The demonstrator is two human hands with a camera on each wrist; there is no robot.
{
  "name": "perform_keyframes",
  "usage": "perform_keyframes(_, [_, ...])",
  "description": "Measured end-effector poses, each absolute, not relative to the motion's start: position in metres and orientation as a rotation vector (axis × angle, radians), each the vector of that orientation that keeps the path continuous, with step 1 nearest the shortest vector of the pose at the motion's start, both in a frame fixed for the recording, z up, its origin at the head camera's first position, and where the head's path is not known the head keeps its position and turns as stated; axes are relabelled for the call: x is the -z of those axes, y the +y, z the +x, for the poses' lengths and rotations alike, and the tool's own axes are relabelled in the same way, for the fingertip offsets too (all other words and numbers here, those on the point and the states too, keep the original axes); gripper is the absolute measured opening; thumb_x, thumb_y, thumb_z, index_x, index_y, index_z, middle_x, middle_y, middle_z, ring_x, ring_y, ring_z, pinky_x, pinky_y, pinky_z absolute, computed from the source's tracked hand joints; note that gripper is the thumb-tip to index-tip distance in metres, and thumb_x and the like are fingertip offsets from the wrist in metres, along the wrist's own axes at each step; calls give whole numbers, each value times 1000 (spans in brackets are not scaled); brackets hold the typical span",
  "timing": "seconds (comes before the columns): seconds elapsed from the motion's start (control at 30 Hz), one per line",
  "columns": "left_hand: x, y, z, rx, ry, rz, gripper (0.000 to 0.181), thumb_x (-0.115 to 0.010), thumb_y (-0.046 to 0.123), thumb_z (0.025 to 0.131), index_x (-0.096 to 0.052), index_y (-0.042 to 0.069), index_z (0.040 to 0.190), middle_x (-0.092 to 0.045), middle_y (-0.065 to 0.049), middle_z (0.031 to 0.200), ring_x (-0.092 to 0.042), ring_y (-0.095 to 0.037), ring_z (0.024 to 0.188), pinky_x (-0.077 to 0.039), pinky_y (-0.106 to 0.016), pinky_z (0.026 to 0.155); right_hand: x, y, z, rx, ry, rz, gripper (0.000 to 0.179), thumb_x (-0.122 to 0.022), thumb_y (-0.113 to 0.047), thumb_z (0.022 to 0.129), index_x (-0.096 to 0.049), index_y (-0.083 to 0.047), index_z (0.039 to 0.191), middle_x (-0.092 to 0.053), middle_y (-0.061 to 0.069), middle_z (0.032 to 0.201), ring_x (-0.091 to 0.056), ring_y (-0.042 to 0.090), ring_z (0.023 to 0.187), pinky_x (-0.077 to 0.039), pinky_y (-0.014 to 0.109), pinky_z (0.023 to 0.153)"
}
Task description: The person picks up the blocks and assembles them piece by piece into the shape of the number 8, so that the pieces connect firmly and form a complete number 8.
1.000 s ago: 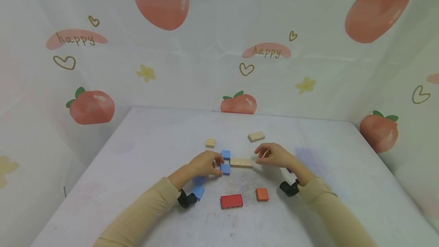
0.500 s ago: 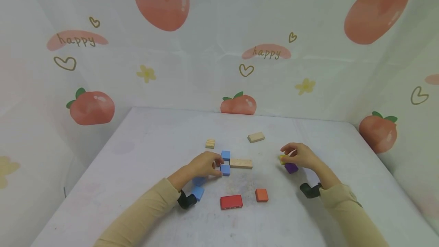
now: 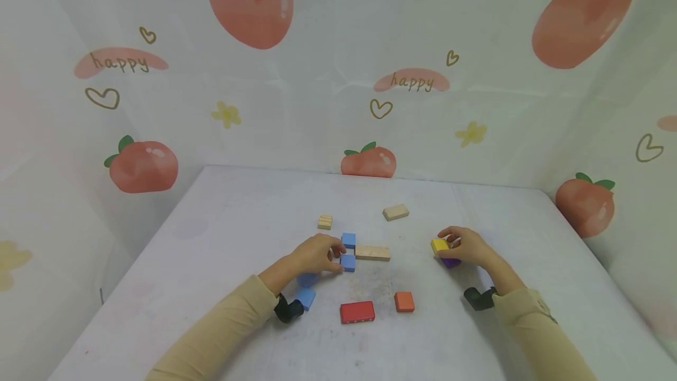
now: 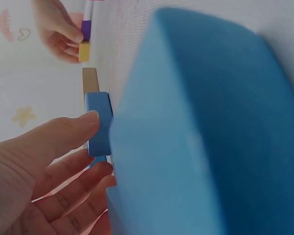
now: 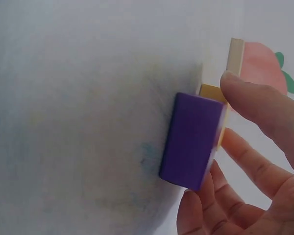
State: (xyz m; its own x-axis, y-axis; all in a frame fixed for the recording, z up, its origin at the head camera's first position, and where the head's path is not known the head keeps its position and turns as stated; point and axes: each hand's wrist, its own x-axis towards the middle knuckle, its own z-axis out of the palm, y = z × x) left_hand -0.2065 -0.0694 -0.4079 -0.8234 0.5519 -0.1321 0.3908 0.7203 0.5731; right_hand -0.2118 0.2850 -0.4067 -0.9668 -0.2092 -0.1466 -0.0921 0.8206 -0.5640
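Note:
My right hand (image 3: 469,247) pinches a yellow block (image 3: 439,246) between thumb and fingers at the right of the table. A purple block (image 5: 192,139) sits beside the yellow one, close to the curled fingertips. My left hand (image 3: 317,253) is loosely bent at the left ends of two small blue blocks, the near one (image 3: 347,263) and the far one (image 3: 348,240). In the left wrist view the thumb tip touches a blue block (image 4: 100,127), and the other fingers bend loosely below. A plain wooden plank (image 3: 372,253) extends right from the blue pair.
Nearer the front lie a red block (image 3: 357,312) and an orange block (image 3: 404,301). Blue pieces (image 3: 305,298) lie by the left wrist. Farther back are a striped wooden block (image 3: 325,221) and a pale wooden block (image 3: 395,211). A printed cloth (image 3: 296,87) hangs behind the table.
My right hand has moved right, away from the plank's end, to the yellow and purple blocks, and has taken hold of the yellow one. My left hand stays in place.

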Motion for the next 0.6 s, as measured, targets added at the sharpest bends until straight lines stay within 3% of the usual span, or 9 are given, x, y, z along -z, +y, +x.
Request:
perform_keyframes(0.37, [408, -69, -207, -772, 2633, 727, 32, -75, 18, 77, -65, 8, 105, -66, -3, 96, -54, -11, 79, -46, -26, 69, 410, 283, -215, 860, 2794, -238, 40, -75, -17, 76, -59, 4, 107, -61, 24, 100, -58, 24, 84, -47, 31, 67])
perform_keyframes(0.6, [409, -69, -208, -758, 2636, 716, 33, -75, 19, 77, -65, 8, 106, -66, -2, 95, -55, -11, 79, -47, -26, 70, 411, 278, -218, 829, 2820, -223, 42, -75, -19, 76, -58, 2, 109, -60, 24, 104, -59, 27, 87, -50, 35, 71])
